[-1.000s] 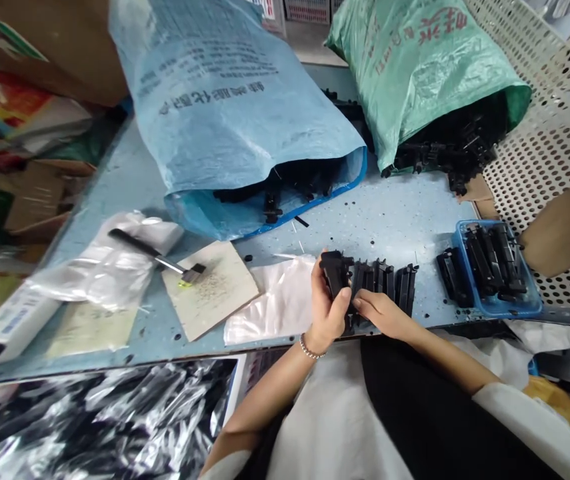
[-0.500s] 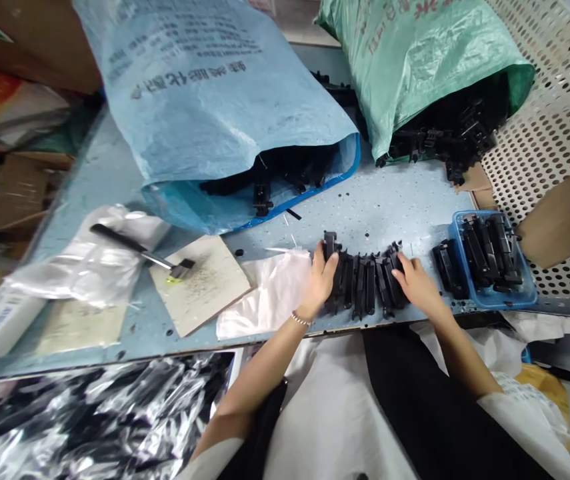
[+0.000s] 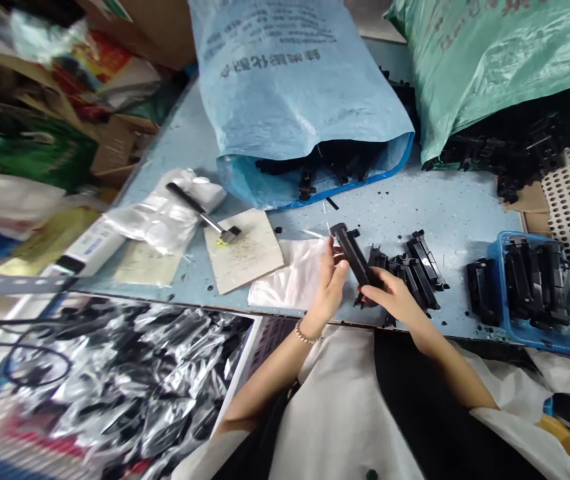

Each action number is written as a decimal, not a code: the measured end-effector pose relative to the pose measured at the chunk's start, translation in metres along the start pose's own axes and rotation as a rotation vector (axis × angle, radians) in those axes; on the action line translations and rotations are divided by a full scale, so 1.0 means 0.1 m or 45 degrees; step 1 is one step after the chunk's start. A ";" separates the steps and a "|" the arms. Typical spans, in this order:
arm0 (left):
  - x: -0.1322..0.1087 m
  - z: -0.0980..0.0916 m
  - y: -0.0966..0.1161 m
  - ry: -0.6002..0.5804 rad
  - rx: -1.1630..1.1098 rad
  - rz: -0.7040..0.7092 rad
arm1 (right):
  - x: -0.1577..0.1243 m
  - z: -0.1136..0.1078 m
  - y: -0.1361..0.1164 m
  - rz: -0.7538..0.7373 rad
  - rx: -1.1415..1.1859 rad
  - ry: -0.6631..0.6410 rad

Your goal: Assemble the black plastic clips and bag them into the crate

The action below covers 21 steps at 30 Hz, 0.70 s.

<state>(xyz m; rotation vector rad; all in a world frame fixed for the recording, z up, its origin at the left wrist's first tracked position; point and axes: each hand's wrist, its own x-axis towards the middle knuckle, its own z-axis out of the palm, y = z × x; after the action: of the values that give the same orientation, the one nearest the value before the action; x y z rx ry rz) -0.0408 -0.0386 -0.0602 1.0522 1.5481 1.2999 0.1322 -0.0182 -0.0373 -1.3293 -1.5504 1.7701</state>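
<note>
A long black plastic part (image 3: 353, 253) is tilted above the table's front edge, its upper end leaning left. My right hand (image 3: 395, 299) grips its lower end between thumb and fingers. Close against its left side is my left hand (image 3: 332, 287), fingers apart and curved; whether the fingertips touch the part I cannot tell. Several similar black parts (image 3: 417, 280) lie in a loose row under and right of my right hand, partly hidden by it. A white plastic bag (image 3: 285, 277) lies flat beside my left hand.
Black parts fill a blue basket (image 3: 539, 340) at right, with more beside it (image 3: 482, 290). A blue sack (image 3: 305, 100) and a green sack (image 3: 495, 73) spill black parts. A black-handled brush (image 3: 195, 203) rests on a board (image 3: 245, 257). Wrapped parts (image 3: 165, 373) lie lower left.
My hands were at the two ends of the row of parts. Now one part is raised and tilted in my right hand, which has moved inward. The view has shifted left.
</note>
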 end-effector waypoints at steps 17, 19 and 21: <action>0.08 -0.80 -0.39 -0.055 0.088 -0.127 | 0.60 0.46 -0.07 0.162 0.849 -0.203; 0.03 -0.83 -0.34 -0.023 0.082 -0.105 | 0.69 0.55 -0.06 0.128 0.780 -0.118; 0.00 -0.89 -0.31 -0.028 0.274 0.061 | 0.67 0.55 -0.06 0.041 0.686 0.023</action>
<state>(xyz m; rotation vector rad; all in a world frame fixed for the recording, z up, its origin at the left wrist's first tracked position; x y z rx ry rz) -0.1284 -0.0677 -0.0805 1.2402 1.6832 1.1678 0.0540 0.0100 -0.0611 -1.0956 -0.9400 1.9963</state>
